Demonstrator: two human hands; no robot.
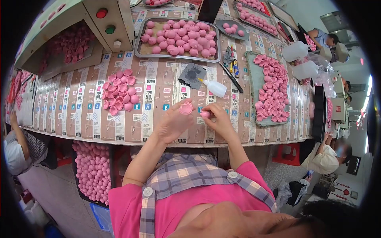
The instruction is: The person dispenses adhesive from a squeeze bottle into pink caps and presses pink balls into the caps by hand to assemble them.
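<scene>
My left hand [173, 123] is raised over the near edge of the table, its fingers closed around a round pink cup-shaped piece [185, 108] whose open rim faces up. Just to its right, my right hand [220, 121] pinches a smaller rounded pink piece [205, 114] between thumb and fingertips. The two pieces are a short gap apart. Beyond my hands lies a white squeeze bottle [216, 88] with a yellow nozzle, tipped toward a dark grey cloth [192, 75]. To the left is a loose pile of pink cup-shaped pieces [120, 91].
A metal tray [139, 54] of pink balls stands at the back. On the right, a green-grey board [256, 79] bears many pink cups. A black pen-like tool [230, 77] lies between. At left stands a machine with red and green buttons [102, 13]; below is a crate of pink balls [93, 170].
</scene>
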